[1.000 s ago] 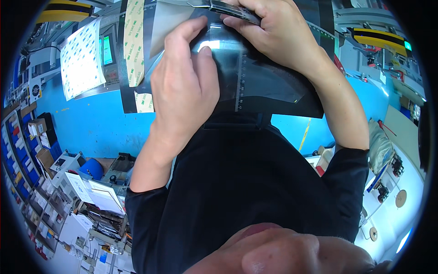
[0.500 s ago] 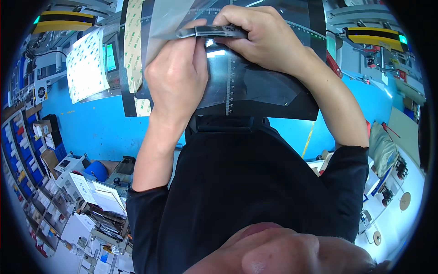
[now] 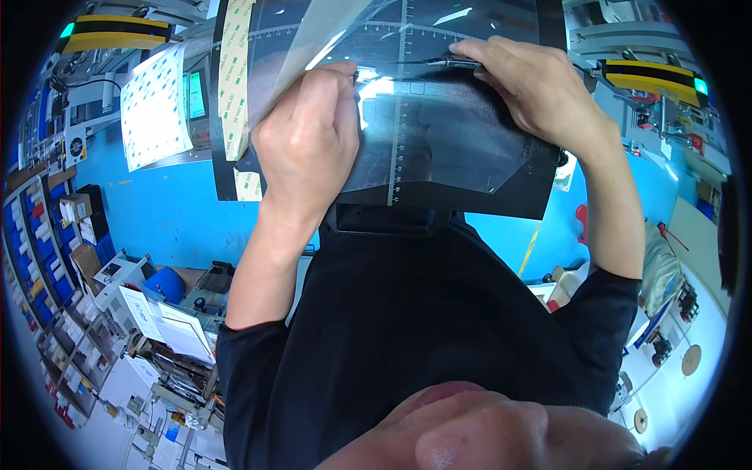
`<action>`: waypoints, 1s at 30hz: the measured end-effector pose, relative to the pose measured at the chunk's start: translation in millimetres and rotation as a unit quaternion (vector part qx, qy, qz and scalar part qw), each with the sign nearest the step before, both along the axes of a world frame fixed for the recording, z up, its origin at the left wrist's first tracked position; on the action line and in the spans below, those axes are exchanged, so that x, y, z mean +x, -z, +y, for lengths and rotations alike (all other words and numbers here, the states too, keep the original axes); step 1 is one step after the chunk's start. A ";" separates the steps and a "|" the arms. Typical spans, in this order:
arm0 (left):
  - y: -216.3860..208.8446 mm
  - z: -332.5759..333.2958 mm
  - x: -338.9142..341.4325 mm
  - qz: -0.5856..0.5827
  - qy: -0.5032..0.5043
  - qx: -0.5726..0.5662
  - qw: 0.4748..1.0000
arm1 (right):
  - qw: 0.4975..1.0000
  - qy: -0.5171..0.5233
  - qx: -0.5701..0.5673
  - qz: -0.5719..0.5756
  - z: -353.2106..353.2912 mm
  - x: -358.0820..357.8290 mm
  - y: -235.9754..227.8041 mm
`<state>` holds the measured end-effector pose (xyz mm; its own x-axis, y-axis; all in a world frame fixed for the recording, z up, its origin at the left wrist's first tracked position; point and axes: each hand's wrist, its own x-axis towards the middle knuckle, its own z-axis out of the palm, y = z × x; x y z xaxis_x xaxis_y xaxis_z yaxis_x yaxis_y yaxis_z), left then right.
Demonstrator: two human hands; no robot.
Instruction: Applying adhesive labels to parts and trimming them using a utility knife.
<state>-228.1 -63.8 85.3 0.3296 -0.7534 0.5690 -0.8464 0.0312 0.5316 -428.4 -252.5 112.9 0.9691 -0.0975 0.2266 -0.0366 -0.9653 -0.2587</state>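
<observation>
A black board (image 3: 521, 192) with white ruler scales lies in front of me, with a clear film sheet (image 3: 462, 168) on top. Another clear film (image 3: 309, 47) stands up in a curl on the left. My left hand (image 3: 309, 129) is closed in a pinch over the board, beside that curl; a small dark edge shows at its fingertips, too little to name. Over the board's right part, my right hand (image 3: 540, 90) grips a slim dark pointed tool (image 3: 458, 63), its thin tip directed left. The exact kind of tool is unclear.
Printed adhesive backing strips (image 3: 235, 86) run along the board's left edge. Farther left hangs a white patterned sheet (image 3: 155, 110) beside a lit screen (image 3: 194, 95). Yellow-black machine bars (image 3: 654, 81) flank the far side. The floor (image 3: 180, 211) is blue.
My right hand has moved right with the dark tool, away from my left hand. The left hand stays nearly in place. The board has shifted slightly.
</observation>
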 end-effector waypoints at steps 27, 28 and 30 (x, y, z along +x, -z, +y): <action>-1.5 2.2 3.2 -0.013 0.031 -0.002 0.999 | 0.997 0.022 -0.074 0.027 7.1 27.4 -11.5; -1.8 1.6 3.2 -0.013 0.032 -0.002 0.999 | 0.997 0.023 -0.068 0.021 7.6 28.7 -11.5; -1.6 1.7 3.0 -0.008 0.029 0.001 1.000 | 0.998 0.023 -0.061 0.013 11.0 35.8 -18.6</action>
<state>-225.1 -62.1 86.9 0.2760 -0.7722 0.5724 -0.8511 0.0804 0.5188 -392.7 -241.6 131.4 0.9701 -0.1154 0.2134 -0.0869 -0.9866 -0.1384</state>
